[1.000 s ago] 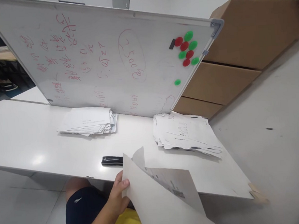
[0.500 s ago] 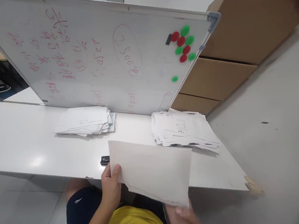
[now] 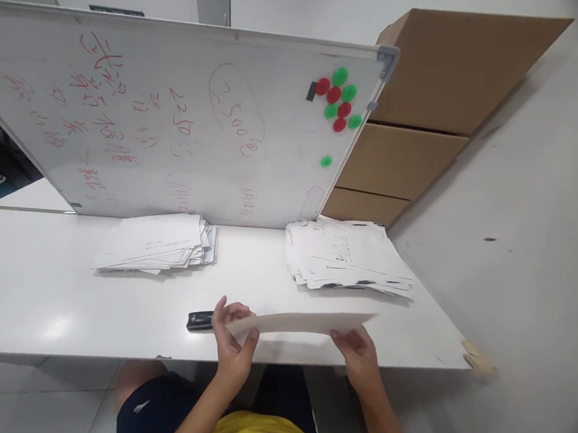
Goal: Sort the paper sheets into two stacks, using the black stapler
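Observation:
A whitish sheaf of paper [image 3: 296,323] is held edge-up just over the table's near edge, so mostly a narrow strip of it shows. My left hand [image 3: 234,342] grips its left end, thumb on the near side and fingers behind. At the other end my right hand [image 3: 358,353] pinches it between thumb and fingers. Whether it is one sheet or several I cannot tell. A black stapler [image 3: 199,321] lies on the table right beside my left hand, partly covered by the fingers.
Two stacks of papers, a left one [image 3: 147,243] and a right one [image 3: 346,255], lie along the foot of a whiteboard [image 3: 166,159] with red writing and round magnets. Cardboard boxes [image 3: 457,73] stand behind it on the right. The white table [image 3: 51,292] runs across.
The paper has turned from lying face-up to standing on edge. My right hand has risen to its right end, and my left hand has shifted its grip along the left end.

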`<state>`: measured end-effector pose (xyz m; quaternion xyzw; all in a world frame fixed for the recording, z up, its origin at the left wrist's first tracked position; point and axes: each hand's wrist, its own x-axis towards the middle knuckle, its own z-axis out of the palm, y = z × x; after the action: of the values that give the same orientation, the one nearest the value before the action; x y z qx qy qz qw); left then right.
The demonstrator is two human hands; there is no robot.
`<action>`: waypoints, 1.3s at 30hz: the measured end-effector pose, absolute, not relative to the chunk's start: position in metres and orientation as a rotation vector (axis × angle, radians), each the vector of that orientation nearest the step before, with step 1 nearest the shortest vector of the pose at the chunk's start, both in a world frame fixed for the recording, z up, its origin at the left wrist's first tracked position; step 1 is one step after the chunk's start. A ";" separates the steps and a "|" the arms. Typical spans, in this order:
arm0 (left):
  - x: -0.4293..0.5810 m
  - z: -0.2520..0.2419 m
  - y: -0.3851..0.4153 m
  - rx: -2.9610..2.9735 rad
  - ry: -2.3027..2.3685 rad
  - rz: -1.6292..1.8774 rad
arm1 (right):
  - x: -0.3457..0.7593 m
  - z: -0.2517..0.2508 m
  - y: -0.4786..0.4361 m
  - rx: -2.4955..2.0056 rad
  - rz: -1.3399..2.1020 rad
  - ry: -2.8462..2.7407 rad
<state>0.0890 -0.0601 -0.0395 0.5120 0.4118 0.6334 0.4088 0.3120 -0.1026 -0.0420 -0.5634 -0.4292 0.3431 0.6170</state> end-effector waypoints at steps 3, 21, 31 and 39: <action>0.081 -0.043 -0.059 1.379 0.933 1.522 | 0.325 -0.059 -0.103 -1.354 0.828 -0.889; 0.063 -0.020 -0.059 1.549 1.140 1.275 | 0.327 -0.055 -0.138 -1.568 1.013 -0.954; 0.006 -0.012 -0.010 2.441 1.306 0.378 | 0.325 -0.050 -0.129 -1.399 1.292 -0.902; 0.002 -0.040 -0.006 2.722 1.349 0.413 | 0.324 -0.058 -0.118 -1.428 1.333 -1.012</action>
<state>0.0017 -0.0063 -0.0400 0.8872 0.4398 0.1347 0.0378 0.3241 -0.1177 -0.0584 -0.5784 -0.4101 0.5401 0.4534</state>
